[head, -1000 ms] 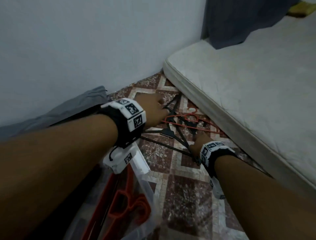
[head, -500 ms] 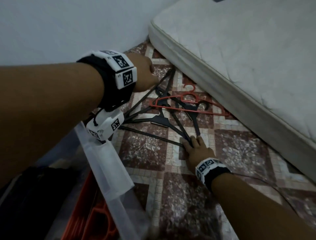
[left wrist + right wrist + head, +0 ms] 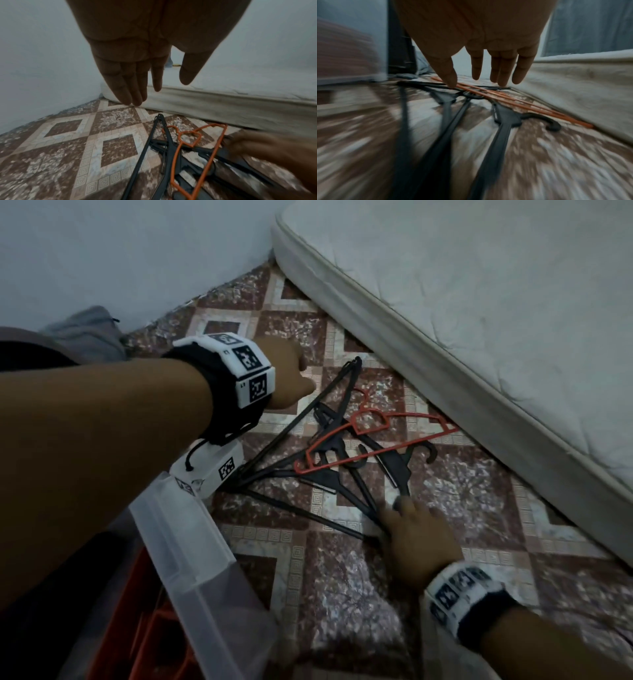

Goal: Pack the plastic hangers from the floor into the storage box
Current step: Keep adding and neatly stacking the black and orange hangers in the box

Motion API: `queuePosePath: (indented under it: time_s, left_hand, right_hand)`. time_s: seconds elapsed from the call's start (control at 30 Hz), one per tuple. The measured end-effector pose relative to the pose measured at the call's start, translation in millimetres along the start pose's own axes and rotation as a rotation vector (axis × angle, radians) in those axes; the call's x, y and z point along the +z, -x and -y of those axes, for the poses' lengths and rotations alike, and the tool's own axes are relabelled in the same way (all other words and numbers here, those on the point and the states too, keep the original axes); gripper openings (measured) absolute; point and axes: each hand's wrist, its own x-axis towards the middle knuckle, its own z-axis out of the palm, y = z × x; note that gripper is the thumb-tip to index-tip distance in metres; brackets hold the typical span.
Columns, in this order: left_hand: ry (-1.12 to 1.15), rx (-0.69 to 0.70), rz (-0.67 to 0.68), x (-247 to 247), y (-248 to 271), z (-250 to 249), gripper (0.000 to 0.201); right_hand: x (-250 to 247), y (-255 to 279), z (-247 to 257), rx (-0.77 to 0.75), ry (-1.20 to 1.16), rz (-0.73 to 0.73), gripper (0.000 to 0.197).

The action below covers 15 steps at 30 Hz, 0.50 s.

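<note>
Several black plastic hangers (image 3: 329,474) lie tangled on the patterned floor, with one red hanger (image 3: 448,430) across them, close to the mattress. My left hand (image 3: 294,378) hovers over the far left of the pile; in the left wrist view its fingers (image 3: 135,94) are straight and hold nothing above the black hangers (image 3: 164,142) and the red hanger (image 3: 177,152). My right hand (image 3: 411,522) rests at the near ends of the black hangers. In the right wrist view it (image 3: 477,83) is spread flat over the black hangers (image 3: 505,119) and the red hanger (image 3: 505,100). The clear storage box (image 3: 191,553) stands at the lower left.
Red hangers (image 3: 147,628) lie inside the box. A white mattress (image 3: 479,320) runs along the right, its edge right behind the pile. A pale wall closes the back left, with a grey cloth (image 3: 85,337) at its foot.
The view has swung down and closer to the floor and box. My left hand has drawn back a little from the far hanger tips. My right hand stays at the near ends.
</note>
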Motion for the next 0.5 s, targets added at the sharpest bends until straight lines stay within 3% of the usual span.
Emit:
queuePosePath:
  time_s: [0.07, 0.13, 0.2, 0.27, 0.4, 0.5]
  left_hand:
    - [-0.003, -0.001, 0.042, 7, 1, -4, 0.048]
    - [-0.013, 0.007, 0.085, 12, -1, -8, 0.039]
    - [-0.033, 0.024, 0.098, 12, -4, -13, 0.033]
    - [-0.011, 0.050, 0.078, 13, -5, -17, 0.038]
    - [0.052, 0.090, 0.023, 17, -10, -24, 0.042]
    - [0.018, 0.084, 0.025, 26, -16, -33, 0.044]
  right_hand:
    - [-20, -33, 2, 0.008, -0.061, -0.166, 0.048]
    - [-37, -72, 4, 0.012, -0.108, -0.211, 0.060]
    - [-47, -107, 2, 0.004, -0.059, -0.098, 0.071]
    - [-45, -123, 0, 0.024, -0.006, 0.058, 0.062]
    - [-28, -106, 0, 0.063, -0.017, 0.043, 0.040]
    - [-6, -79, -2, 0.058, -0.046, 0.002, 0.045]
